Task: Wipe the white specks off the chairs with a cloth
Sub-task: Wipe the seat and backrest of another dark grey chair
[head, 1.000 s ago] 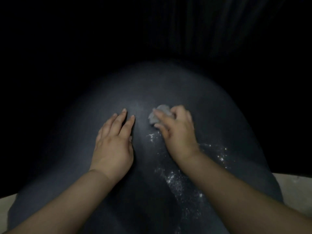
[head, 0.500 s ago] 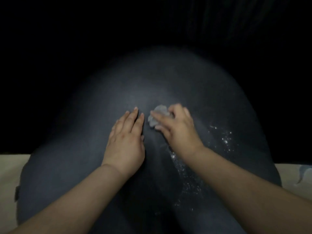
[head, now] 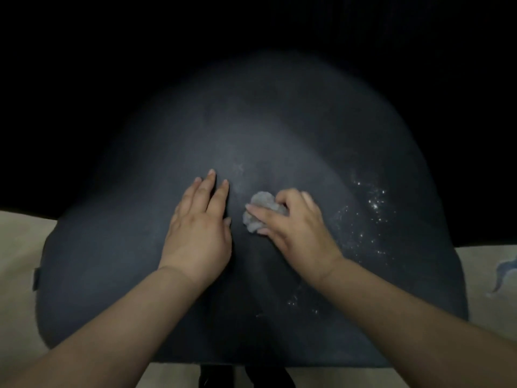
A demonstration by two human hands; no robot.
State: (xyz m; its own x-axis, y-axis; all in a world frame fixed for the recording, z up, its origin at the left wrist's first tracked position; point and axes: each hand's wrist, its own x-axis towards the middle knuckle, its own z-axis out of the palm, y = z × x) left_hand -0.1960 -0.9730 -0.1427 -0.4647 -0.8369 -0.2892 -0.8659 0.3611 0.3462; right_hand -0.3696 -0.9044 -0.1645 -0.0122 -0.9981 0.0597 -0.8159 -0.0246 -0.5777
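Observation:
A dark padded chair seat [head: 117, 275] fills most of the view. My left hand [head: 198, 233] lies flat on the seat, fingers straight and pointing away from me. Just to its right, my right hand [head: 296, 231] grips a small crumpled grey cloth [head: 260, 211] and presses it onto the seat. White specks [head: 372, 208] are scattered over the right side of the seat, and a few more white specks sit lower, near my right forearm.
Pale beige floor [head: 16, 247] shows on both sides of the seat, with a grey-blue mark [head: 506, 273] on it at the right. The chair's dark base [head: 246, 376] shows under the front edge. Everything behind the seat is in darkness.
The view has pulled back, so more of the seat and floor shows. My right hand with the cloth has slid back toward me, away from the left fingertips. The left hand stays flat.

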